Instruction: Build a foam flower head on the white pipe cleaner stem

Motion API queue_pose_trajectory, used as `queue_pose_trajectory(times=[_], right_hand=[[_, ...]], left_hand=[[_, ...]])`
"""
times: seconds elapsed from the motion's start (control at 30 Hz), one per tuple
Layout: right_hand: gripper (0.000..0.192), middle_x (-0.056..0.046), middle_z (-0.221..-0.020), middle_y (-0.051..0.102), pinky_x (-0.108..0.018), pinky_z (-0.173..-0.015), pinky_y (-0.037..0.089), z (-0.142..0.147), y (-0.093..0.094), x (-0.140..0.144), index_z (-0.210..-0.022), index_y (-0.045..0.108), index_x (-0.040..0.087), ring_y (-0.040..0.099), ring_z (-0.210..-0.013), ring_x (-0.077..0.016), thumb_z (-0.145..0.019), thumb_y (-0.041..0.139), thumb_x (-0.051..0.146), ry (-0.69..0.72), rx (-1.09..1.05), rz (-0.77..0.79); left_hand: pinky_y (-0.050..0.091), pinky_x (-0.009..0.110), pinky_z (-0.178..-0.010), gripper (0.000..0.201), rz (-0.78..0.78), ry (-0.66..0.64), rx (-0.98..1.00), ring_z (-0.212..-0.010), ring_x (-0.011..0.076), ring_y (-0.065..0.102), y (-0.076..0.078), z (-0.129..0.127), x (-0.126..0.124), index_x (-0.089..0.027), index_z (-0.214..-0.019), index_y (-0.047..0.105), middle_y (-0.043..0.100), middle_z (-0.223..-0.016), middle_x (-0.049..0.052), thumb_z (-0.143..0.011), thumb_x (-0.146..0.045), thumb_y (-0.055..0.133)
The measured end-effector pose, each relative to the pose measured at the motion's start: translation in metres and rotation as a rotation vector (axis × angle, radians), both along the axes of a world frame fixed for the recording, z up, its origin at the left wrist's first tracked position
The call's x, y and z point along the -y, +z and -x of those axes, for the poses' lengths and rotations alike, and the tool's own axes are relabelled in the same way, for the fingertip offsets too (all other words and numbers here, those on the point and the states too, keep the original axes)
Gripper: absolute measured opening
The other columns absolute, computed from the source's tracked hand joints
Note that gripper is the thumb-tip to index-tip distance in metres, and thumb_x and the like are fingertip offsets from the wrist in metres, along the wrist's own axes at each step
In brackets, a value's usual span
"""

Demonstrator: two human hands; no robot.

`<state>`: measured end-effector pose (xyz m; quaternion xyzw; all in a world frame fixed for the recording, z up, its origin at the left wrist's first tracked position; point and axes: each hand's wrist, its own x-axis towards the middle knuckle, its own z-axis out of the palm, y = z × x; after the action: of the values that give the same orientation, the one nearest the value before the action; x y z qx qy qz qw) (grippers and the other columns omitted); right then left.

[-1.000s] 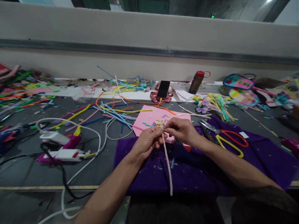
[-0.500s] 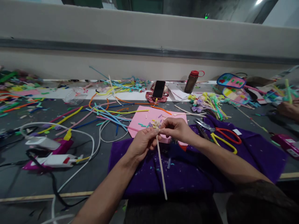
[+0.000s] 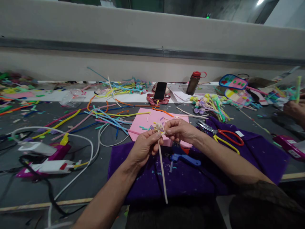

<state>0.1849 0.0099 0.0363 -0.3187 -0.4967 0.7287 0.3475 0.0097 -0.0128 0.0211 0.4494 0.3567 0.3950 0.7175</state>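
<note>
While both hands kept pinching the cream pipe cleaner [image 3: 162, 165] at frame centre, left hand [image 3: 144, 147] on its stem and right hand [image 3: 179, 131] at its curled top, a blue tool [image 3: 185, 159] had become visible on the purple cloth [image 3: 257, 152] beneath them.

The left hand [image 3: 144, 147] pinched a cream pipe-cleaner stem [image 3: 162, 171] just under its small curled flower head [image 3: 158, 127], while the right hand [image 3: 179, 130] gripped that head from the other side. The stem hung down over a purple cloth [image 3: 195, 178] (flecked with trimmings). A blue tool [image 3: 186, 159] lay on the cloth below the right wrist, red-and-yellow scissors [image 3: 226, 140] further right, and a pink foam sheet [image 3: 147, 121] behind the hands.
</note>
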Motion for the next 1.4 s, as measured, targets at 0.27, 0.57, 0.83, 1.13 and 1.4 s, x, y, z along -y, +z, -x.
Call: queue_pose_trajectory(times=[0.27, 0.57, 0.83, 1.13, 1.4], right_hand=[[0.014, 0.002, -0.050, 0.058, -0.013, -0.030, 0.033, 0.000, -0.002, 0.001, -0.069, 0.058, 0.009, 0.045, -0.032, -0.0037, -0.068, 0.065, 0.021, 0.145, -0.121, 0.037], [0.015, -0.001, -0.056, 0.061, -0.015, -0.029, 0.032, 0.002, -0.004, 0.000, -0.074, 0.061, 0.008, 0.048, -0.034, -0.0055, -0.073, 0.062, 0.023, 0.078, -0.139, 0.042], [0.020, 0.000, -0.067, 0.062, -0.013, -0.035, 0.035, 0.000, -0.001, -0.002, -0.086, 0.065, 0.013, 0.054, -0.047, -0.0060, -0.074, 0.062, 0.029, -0.243, 0.126, -0.235], [0.015, 0.003, -0.053, 0.057, -0.014, -0.036, 0.036, 0.003, -0.001, 0.005, -0.072, 0.059, 0.013, 0.050, -0.042, -0.0051, -0.073, 0.063, 0.027, -0.073, 0.174, -0.260], [0.023, -0.002, -0.073, 0.064, -0.017, -0.037, 0.036, -0.011, 0.011, 0.003, -0.087, 0.062, 0.014, 0.057, -0.049, -0.0081, -0.078, 0.056, 0.035, -0.040, 0.251, -0.250]], left_hand=[[0.024, 0.013, -0.030, 0.021, -0.017, -0.015, 0.018, -0.032, 0.0004, 0.036, 0.000, -0.002, 0.003, -0.013, -0.072, 0.056, 0.056, -0.058, -0.003, -0.076, -0.033, 0.060], [0.024, 0.014, -0.031, 0.022, 0.005, 0.013, 0.026, -0.033, 0.0005, 0.036, 0.000, -0.003, 0.002, -0.012, -0.073, 0.059, 0.054, -0.057, -0.002, -0.075, -0.034, 0.060], [0.023, 0.015, -0.034, 0.027, 0.043, 0.047, 0.004, -0.034, 0.0021, 0.033, -0.008, -0.001, -0.005, -0.012, -0.061, 0.058, 0.043, -0.041, -0.004, -0.074, -0.035, 0.057], [0.018, 0.016, -0.033, 0.029, 0.008, 0.026, -0.025, -0.031, 0.0015, 0.030, -0.004, -0.003, -0.002, -0.011, -0.059, 0.056, 0.040, -0.037, -0.005, -0.074, -0.036, 0.058], [0.018, 0.016, -0.033, 0.025, 0.006, 0.035, 0.032, -0.034, 0.0001, 0.032, -0.004, -0.002, -0.002, -0.012, -0.065, 0.058, 0.050, -0.051, -0.003, -0.074, -0.035, 0.060]])
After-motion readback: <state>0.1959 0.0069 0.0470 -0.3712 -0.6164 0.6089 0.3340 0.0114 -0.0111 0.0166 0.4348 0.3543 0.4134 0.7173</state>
